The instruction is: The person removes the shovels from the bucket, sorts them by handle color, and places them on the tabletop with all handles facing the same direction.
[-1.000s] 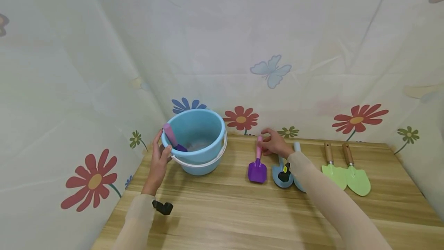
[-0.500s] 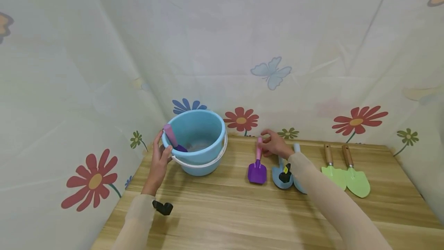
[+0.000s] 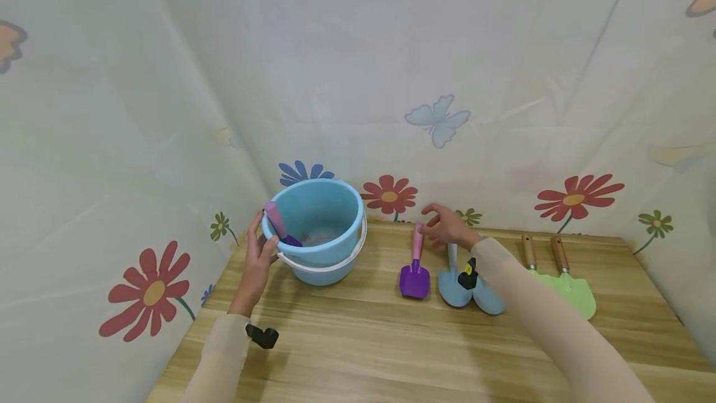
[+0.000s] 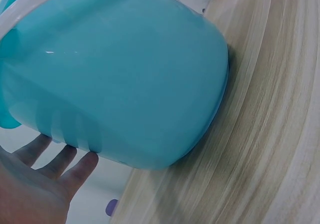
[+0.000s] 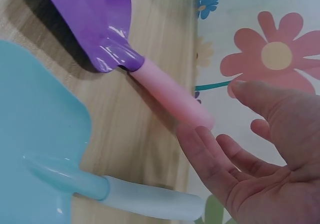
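My left hand (image 3: 258,266) rests against the outer left side of a light blue bucket (image 3: 330,254), fingers spread and nearly straight on its wall (image 4: 125,84). Inside the bucket leans a shovel with a pink handle (image 3: 274,216) and purple blade. A second purple shovel (image 3: 415,278) lies on the table, its pink handle (image 5: 172,94) pointing to the back. By that handle's end is my right hand (image 3: 447,227), with thumb and fingers spread apart and nothing gripped. Whether a fingertip touches the handle I cannot tell. Two light blue shovels (image 3: 454,285) lie partly beneath the right forearm.
Two green shovels (image 3: 578,294) with wooden handles lie farther right, partly behind the right sleeve. The bucket's white handle (image 3: 330,266) hangs down at its front. A printed cloth (image 3: 347,79) stands along the back edge of the wooden table (image 3: 347,347).
My right hand has shifted slightly right, its fingers drawing off the pink handle and spreading. The view has tilted up a little. My left hand stays on the bucket.
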{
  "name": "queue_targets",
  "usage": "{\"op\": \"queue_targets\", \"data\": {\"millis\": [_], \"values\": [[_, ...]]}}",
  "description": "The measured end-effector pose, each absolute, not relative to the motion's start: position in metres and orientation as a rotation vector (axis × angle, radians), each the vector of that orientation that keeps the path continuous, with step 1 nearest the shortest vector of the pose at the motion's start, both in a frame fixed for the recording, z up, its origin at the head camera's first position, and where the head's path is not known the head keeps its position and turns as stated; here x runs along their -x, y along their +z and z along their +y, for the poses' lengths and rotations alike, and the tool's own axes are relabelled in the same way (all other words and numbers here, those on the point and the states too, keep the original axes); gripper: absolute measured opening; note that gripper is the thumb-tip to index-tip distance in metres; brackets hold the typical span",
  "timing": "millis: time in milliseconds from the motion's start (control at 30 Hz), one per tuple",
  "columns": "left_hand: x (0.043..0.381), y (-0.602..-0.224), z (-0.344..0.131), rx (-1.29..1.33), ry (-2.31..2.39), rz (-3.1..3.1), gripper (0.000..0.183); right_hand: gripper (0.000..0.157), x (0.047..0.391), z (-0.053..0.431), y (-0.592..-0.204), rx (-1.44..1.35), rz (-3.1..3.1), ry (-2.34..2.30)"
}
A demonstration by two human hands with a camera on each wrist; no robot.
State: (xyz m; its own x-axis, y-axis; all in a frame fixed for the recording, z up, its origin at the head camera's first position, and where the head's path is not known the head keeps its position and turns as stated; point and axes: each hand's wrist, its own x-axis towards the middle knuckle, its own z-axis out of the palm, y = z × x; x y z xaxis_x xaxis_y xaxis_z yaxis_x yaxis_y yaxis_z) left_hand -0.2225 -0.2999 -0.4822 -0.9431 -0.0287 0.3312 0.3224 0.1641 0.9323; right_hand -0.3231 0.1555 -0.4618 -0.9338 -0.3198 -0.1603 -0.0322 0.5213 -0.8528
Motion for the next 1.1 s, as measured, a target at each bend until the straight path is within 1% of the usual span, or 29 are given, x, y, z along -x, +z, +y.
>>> {"op": "queue_targets", "data": {"millis": [333, 567, 733, 967, 1100], "values": [[0.220, -0.488, -0.301, 0.262, -1.850, -2.185, 0.064, 0.056, 0.322, 0.154, -0.458, 0.365, 2.460, -1.340], [0.217, -0.485, -0.298, 0.261, -1.856, -2.182, 0.065, 0.054, 0.322, 0.150, -0.449, 0.463, 2.539, -1.215], [0.218, -0.484, -0.298, 0.266, -1.851, -2.179, 0.066, 0.052, 0.326, 0.146, -0.438, 0.563, 2.564, -1.138], [0.221, -0.483, -0.299, 0.257, -1.848, -2.183, 0.067, 0.060, 0.331, 0.143, -0.414, 0.776, 2.584, -1.029], [0.221, -0.482, -0.299, 0.271, -1.857, -2.176, 0.067, 0.052, 0.330, 0.139, -0.398, 0.866, 2.592, -1.000]]}}
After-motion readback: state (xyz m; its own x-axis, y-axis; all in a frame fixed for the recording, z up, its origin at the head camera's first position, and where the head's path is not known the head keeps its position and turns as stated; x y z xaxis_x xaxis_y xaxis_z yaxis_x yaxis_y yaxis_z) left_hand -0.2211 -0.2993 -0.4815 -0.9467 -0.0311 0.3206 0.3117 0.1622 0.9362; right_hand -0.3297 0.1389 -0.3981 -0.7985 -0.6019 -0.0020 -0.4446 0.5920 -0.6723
